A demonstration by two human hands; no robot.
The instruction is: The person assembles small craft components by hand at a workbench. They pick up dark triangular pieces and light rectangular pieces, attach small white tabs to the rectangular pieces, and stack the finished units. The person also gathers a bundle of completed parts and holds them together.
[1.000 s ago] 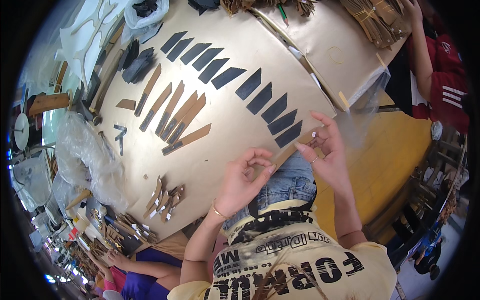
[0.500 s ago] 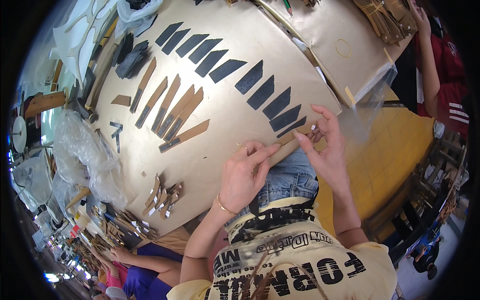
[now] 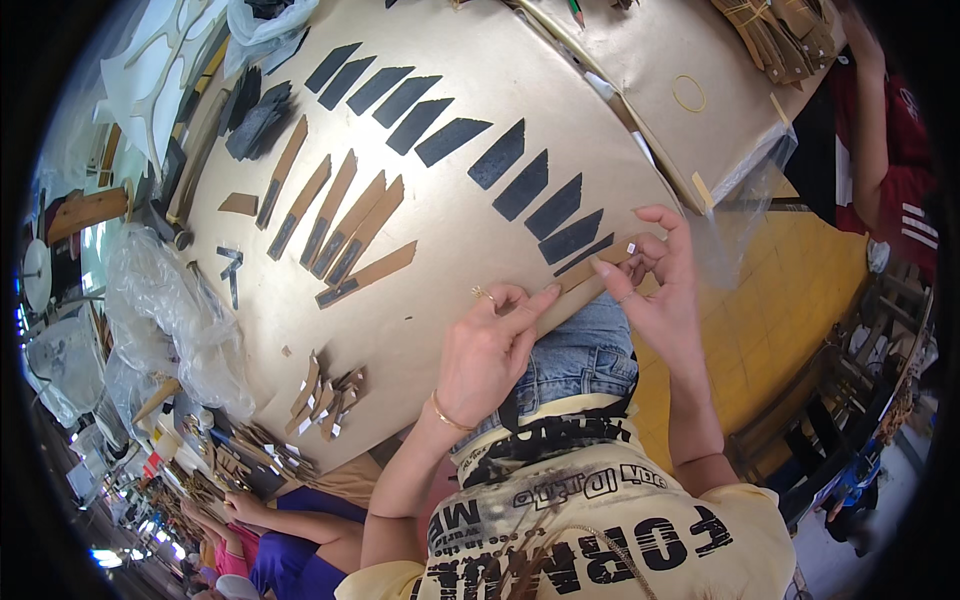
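Observation:
At the table's near edge I hold a narrow brown leather-like strip [image 3: 617,252] with a small white tag at its right end. My left hand [image 3: 485,350] is closed, its thumb and index fingertips pinching the strip's left end. My right hand [image 3: 655,285] grips the tagged end between thumb and bent fingers, the index finger raised. Just beyond the strip lies a thin black strip [image 3: 584,255], beside a slanted black piece [image 3: 572,237]. More slanted black pieces [image 3: 497,155] run in a curved row toward the far left.
Brown strips with dark patches [image 3: 345,232] lie left on the gold-toned table [image 3: 400,350]. Near them are a black stack [image 3: 260,122], tagged brown pieces [image 3: 325,395] and clear plastic [image 3: 175,320]. A rubber band [image 3: 689,93] and brown bundle [image 3: 775,35] lie far right. Other people sit either side.
My right hand has shifted slightly, and the strip's tagged end shows more plainly between its fingers. My left hand stays almost in place. The co-worker's arm at the right has moved a little.

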